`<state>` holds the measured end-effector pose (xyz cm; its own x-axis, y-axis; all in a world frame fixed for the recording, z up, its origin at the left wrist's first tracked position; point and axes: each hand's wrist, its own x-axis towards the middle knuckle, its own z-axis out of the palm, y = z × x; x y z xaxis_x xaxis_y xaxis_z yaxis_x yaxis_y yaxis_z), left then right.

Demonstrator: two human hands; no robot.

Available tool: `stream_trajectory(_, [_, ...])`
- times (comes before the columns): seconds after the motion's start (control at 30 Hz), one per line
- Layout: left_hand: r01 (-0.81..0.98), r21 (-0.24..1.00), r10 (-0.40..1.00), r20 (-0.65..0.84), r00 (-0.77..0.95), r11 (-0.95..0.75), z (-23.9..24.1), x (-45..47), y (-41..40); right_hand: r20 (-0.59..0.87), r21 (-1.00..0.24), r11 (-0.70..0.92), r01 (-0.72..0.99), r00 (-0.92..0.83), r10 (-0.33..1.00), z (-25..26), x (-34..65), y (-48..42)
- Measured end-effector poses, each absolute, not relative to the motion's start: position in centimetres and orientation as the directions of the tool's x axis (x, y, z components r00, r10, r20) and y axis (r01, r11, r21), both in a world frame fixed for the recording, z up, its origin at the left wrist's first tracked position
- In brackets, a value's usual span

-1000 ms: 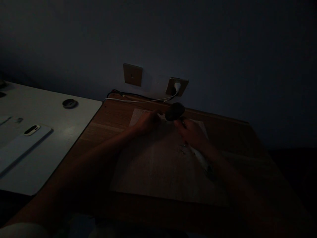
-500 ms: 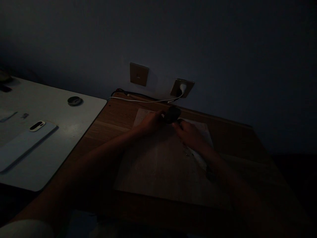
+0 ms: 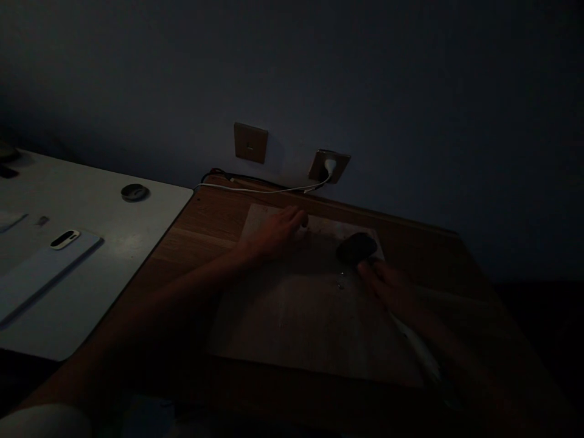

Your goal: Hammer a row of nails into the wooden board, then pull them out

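Observation:
The room is very dark. My left hand (image 3: 277,231) lies on the far left part of a pale board (image 3: 296,316) on the wooden desk, fingers stretched forward and holding nothing. My right hand (image 3: 387,285) is closed just behind a dark round-headed tool (image 3: 356,247), whose head sits near the board's far right corner. A pale handle (image 3: 420,351) runs back under my right forearm. Some small shiny bits (image 3: 340,281) lie on the board left of my right hand.
A white cable (image 3: 260,189) runs along the desk's back edge to a plug in a wall socket (image 3: 328,165); a second wall plate (image 3: 250,142) is to its left. A white table (image 3: 91,243) at left carries a flat pale case (image 3: 41,267) and a small round dish (image 3: 134,192).
My right hand has carried the dark-headed tool from beside my left hand's fingertips to the right and down onto the board. My left hand has barely moved.

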<state>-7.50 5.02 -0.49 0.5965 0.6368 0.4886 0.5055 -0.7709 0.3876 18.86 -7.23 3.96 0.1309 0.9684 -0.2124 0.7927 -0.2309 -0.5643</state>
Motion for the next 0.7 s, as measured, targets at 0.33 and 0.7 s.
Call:
stream_trajectory(0.33, [0.221,0.028,0.219,0.294,0.93,-0.975,2.3,-0.9,0.5,-0.175,-0.592,-0.248,0.766,0.179,0.968,1.7,20.1,-8.7])
stream_trajectory(0.7, [0.204,-0.059,0.19,0.186,0.964,-0.977,1.7,0.7,-0.6,-0.118,-0.636,-0.243,0.733,0.218,0.969,0.9,19.9,-9.1])
